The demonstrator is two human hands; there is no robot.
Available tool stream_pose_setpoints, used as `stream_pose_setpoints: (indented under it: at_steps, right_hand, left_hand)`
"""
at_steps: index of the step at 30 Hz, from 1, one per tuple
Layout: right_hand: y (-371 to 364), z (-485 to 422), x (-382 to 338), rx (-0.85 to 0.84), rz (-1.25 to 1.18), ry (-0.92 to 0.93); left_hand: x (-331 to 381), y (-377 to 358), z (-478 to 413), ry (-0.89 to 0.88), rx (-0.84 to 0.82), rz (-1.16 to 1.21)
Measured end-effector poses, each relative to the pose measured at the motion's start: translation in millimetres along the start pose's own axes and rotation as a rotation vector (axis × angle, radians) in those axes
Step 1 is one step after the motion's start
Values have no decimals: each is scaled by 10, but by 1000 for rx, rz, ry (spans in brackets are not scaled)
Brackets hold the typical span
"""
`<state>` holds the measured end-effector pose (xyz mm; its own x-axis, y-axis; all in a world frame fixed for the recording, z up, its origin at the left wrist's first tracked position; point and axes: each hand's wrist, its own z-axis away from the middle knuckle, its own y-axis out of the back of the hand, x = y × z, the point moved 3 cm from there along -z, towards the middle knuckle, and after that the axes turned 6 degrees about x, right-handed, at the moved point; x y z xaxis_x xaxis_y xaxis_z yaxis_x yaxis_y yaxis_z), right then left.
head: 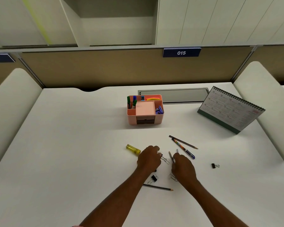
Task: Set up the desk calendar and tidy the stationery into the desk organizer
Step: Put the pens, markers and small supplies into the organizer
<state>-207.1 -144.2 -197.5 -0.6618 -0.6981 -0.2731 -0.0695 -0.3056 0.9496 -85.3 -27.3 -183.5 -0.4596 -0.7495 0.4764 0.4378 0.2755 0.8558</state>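
Head view, looking down on a white desk [69,145]. The left hand [148,158] has its fingers curled, pinching a black binder clip [164,158] whose wire handles stick out toward the right hand [184,168]. That hand is curled round two slim pens [171,157], tips pointing away. A yellow highlighter [133,149] lies just left of the left hand. A grey pencil [184,142] and a patterned pen [183,148] lie beyond the right hand, and a small clip [215,165] sits well apart to the right. The pink organizer [145,122] stands mid-desk holding markers [131,102]. The desk calendar [231,110] stands upright at far right.
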Motion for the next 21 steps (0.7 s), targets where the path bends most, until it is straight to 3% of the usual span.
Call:
stream_pose_setpoints:
  at_steps: [3, 9, 15, 18, 21]
  right_hand:
    - [34, -15, -20, -1, 19, -12]
    - [17, -55, -83, -45, 37, 5]
    - [87, -91, -129, -34, -163, 12]
    - [163, -115, -207, -31, -327, 96]
    - [231, -129, -261, -10, -385, 177]
  left_hand:
    - [47, 73, 27, 102, 122, 110]
    - [101, 120, 69, 144, 205, 271]
    - [50, 117, -5, 308, 98, 635]
    - [20, 151, -36, 385, 89, 864]
    - [-1, 220, -91, 386, 118, 945]
